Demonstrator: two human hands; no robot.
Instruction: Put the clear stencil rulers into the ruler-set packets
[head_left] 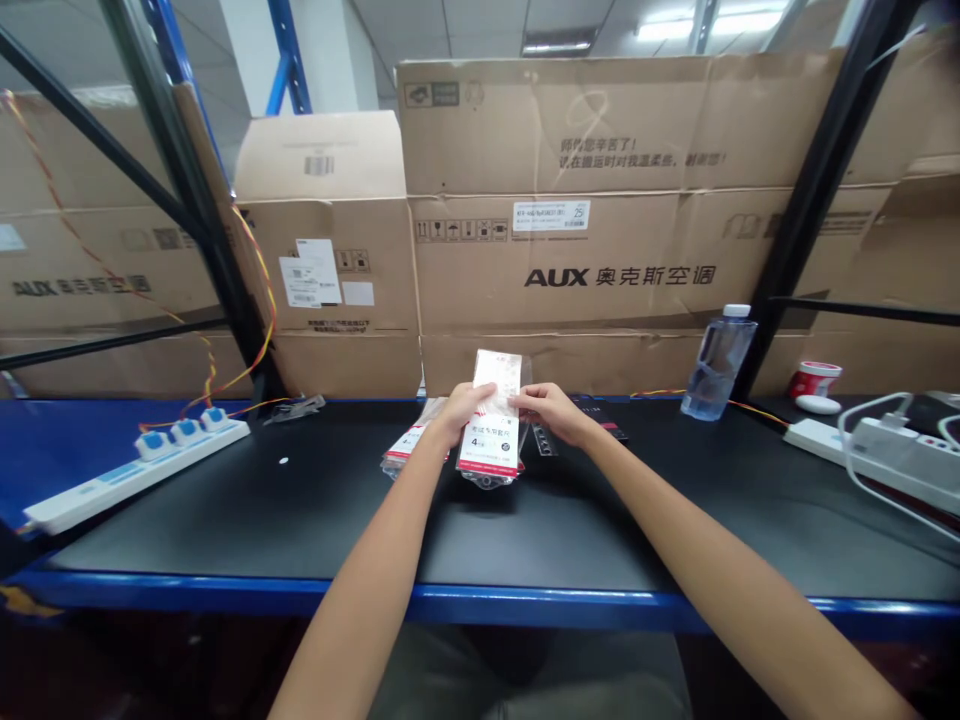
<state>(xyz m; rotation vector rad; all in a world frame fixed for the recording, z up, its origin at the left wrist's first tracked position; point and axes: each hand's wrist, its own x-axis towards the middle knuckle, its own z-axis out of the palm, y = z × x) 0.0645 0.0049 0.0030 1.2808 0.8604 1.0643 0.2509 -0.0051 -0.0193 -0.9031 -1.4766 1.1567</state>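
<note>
Between my two hands, above the dark worktop, is a ruler set packet [489, 440], a clear sleeve with a white and red printed card. My left hand [459, 412] grips its left edge, thumb on the front. At its upper right edge, my right hand [553, 412] pinches the clear sleeve with thumb and fingers. More ruler set packets [405, 448] lie in a pile just left, partly hidden by my left forearm. Behind my right hand lie a dark printed item [604, 412] and a clear strip with dark markings [543, 440], both partly covered.
A white power strip [142, 475] with blue-topped plugs is at the left, and another power strip [877, 455] with cables at the right. A water bottle [716, 365] and a red-and-white tub [814, 380] stand at the back right. Cardboard boxes [630, 300] wall the rear.
</note>
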